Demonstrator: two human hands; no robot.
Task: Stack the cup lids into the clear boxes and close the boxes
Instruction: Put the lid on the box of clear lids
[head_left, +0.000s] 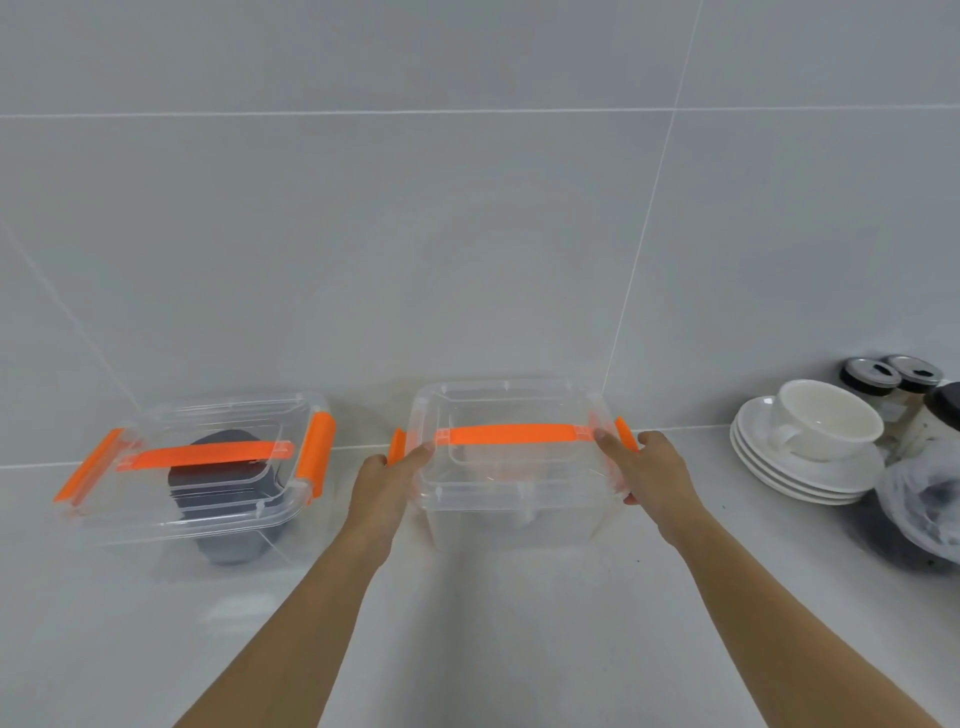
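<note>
Left clear orange-latched plastic box (197, 467): dark cup lids (223, 499) stacked, one latch unfastened. Right clear box (511, 467) (contents unclear) gripped at ends by left hand (387, 480) and right hand (652, 467); latches unfastened.

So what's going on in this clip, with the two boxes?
A person's left hand and right hand grip the two ends of the clear plastic box with an orange handle, lid on, side clips flipped out. It looks empty. To the left, a second clear orange-handled box holds a stack of dark lids, with one clip open.
</note>
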